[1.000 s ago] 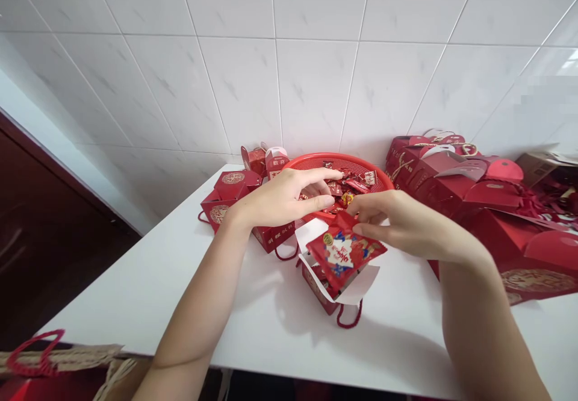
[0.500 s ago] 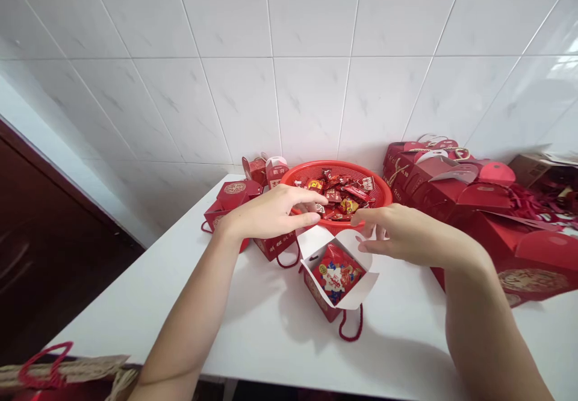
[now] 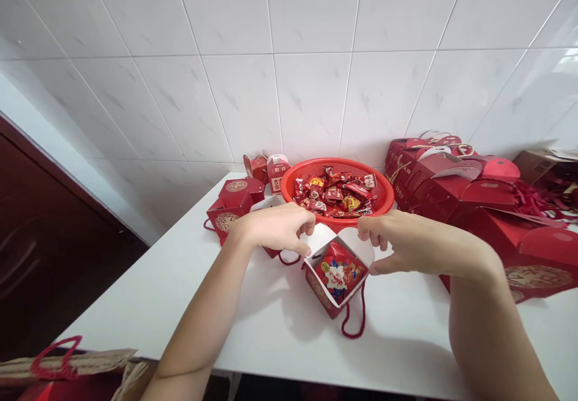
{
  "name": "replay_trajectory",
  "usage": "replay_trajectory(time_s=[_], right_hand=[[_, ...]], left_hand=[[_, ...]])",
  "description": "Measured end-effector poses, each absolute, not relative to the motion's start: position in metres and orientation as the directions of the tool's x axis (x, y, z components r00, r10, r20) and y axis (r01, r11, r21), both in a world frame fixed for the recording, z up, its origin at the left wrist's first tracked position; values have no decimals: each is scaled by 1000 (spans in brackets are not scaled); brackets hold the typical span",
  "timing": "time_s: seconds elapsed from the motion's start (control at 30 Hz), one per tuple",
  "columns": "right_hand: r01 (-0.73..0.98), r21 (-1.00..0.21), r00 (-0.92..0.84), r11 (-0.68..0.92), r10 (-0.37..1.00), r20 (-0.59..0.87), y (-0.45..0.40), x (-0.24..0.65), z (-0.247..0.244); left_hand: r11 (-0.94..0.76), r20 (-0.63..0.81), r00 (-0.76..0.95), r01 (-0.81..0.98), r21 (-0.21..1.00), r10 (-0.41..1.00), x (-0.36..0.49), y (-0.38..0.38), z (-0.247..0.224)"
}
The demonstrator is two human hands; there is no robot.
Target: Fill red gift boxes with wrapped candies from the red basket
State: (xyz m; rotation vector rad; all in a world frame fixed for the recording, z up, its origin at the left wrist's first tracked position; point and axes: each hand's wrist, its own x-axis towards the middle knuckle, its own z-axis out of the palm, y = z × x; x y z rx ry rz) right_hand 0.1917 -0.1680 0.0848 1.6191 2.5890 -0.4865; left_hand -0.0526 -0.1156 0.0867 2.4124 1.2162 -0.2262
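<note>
A small red gift box (image 3: 323,295) with raised white inner flaps stands on the white table. Inside it lies a red packet (image 3: 338,271) with blue and white print. My left hand (image 3: 282,227) has its fingers curled and its thumb bent at the box's left flap. On the other side, my right hand (image 3: 400,241) has its fingers behind the right flap and its thumb at the box's right corner. Just behind, a red plastic basket (image 3: 387,193) holds several wrapped candies (image 3: 334,193).
Red boxes (image 3: 235,199) with cords stand on the table (image 3: 198,304) left of the basket. Several larger red boxes (image 3: 474,196) are piled at the right. A cardboard box (image 3: 537,163) is behind them, and a red cord handle (image 3: 56,359) shows at the lower left.
Both hands have come down from beside the basket to the box's flaps, with their fingers more curled. The front right flap, spread outward before, is now raised. The view has shifted slightly.
</note>
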Motion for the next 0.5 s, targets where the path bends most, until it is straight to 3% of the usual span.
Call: replay_trajectory(time_s=[0.27,0.5], right_hand=[[905,-98,-424,413,872,-243,-164,167,81],[875,-129,-484,466,838,-254,-160,159,71]], left_hand=[[-677,-302,794,608,414,528,-42,-138,89],[-765,-287,870,490,417,401,-35,-153,87]])
